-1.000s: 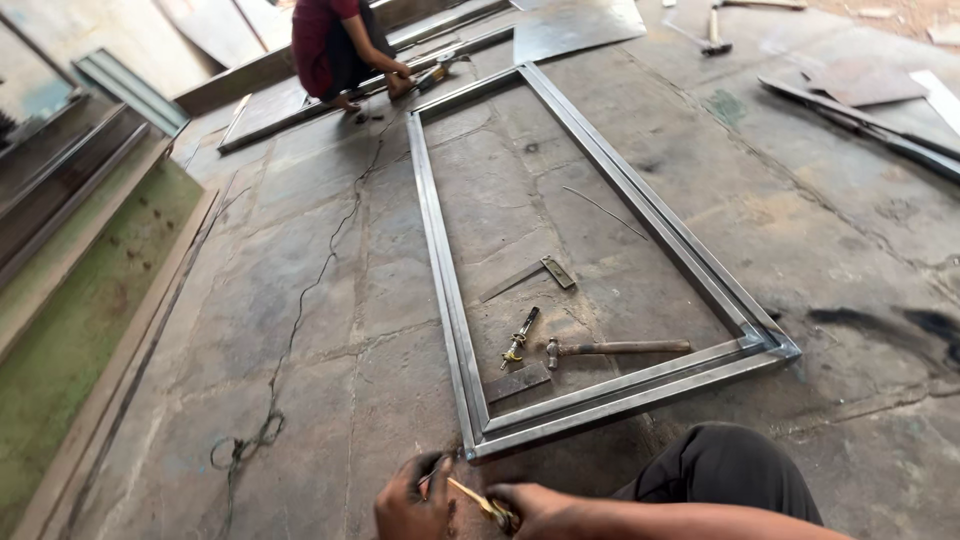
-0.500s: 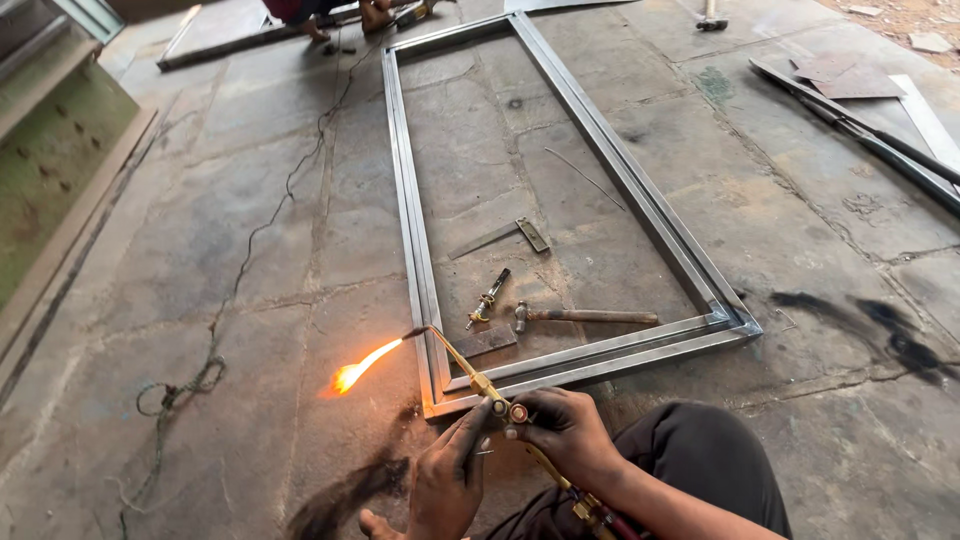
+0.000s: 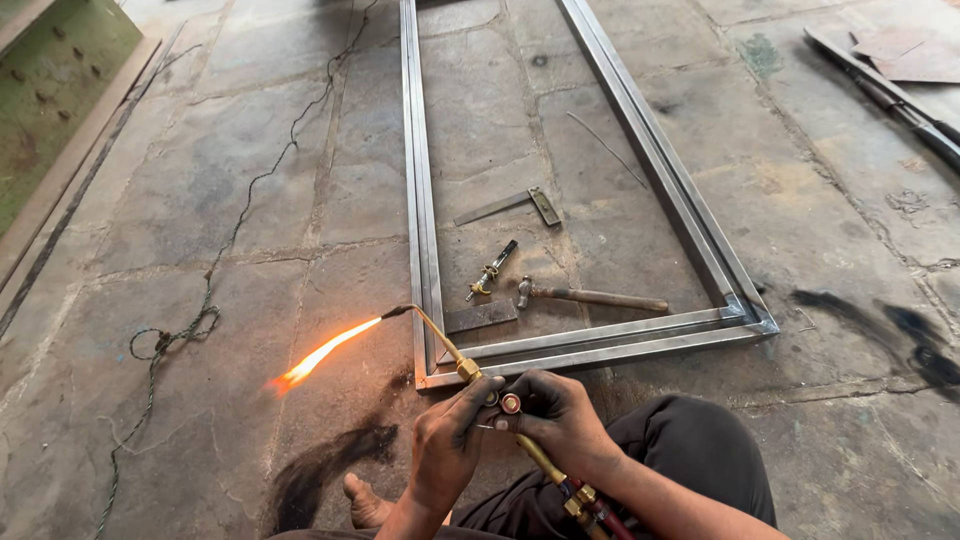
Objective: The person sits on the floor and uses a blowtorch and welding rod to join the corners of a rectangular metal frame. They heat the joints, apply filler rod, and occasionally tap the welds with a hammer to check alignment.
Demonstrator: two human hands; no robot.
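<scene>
Gripping the brass gas torch [image 3: 455,350] from both sides now: the left hand [image 3: 447,450] has its fingers [image 3: 478,397] curled against the valve body, thumb and forefinger pinching near the red knob [image 3: 511,403], while the right hand [image 3: 560,425] is closed around the handle just behind it. Neither hand is open; both are wrapped on the torch.

And the flame is lit! A second ago the tip was dark; half a second ago a short orange tongue showed; now a long, sooty orange flame [image 3: 320,355] streams out left of the bent nozzle, away from the steel frame [image 3: 600,345]. That yellow, lazy colour reads to me as a flame not yet tuned, which fits fingers sitting on the knob.

Taking the frame's near-left corner [image 3: 430,378] as the mark: the torch tip hangs just above and left of it, the hands just below it. Inside the frame, close to that corner, lie a flat steel plate [image 3: 482,316], a spare brass nozzle [image 3: 491,271], a hammer [image 3: 590,297] and a try square [image 3: 510,205]. Left of the frame, well apart, a cable [image 3: 205,320] snakes across the stone floor [image 3: 250,200].
</scene>
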